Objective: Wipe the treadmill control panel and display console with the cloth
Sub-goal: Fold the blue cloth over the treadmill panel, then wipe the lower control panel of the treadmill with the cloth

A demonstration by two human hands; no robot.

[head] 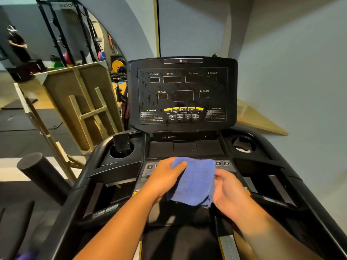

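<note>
Your left hand [163,178] and right hand [228,191] both grip the folded blue cloth [194,182] above the lower control panel [150,167]; flatten it, then wipe the droplet-speckled display console [183,92] top down

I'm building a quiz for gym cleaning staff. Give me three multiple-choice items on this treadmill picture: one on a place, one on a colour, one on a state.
1. Where is the cloth?
A. over the lower control panel
B. in a cup holder
C. on the floor

2. What colour is the cloth?
A. yellow
B. blue
C. white

3. What state is the display console in?
A. lit with numbers
B. covered by the cloth
C. dark, speckled with droplets

Answers:
1 A, left hand and right hand hold it above the numbered keys.
2 B, plainly blue.
3 C, its windows are blank and spots show on its left part.
</note>
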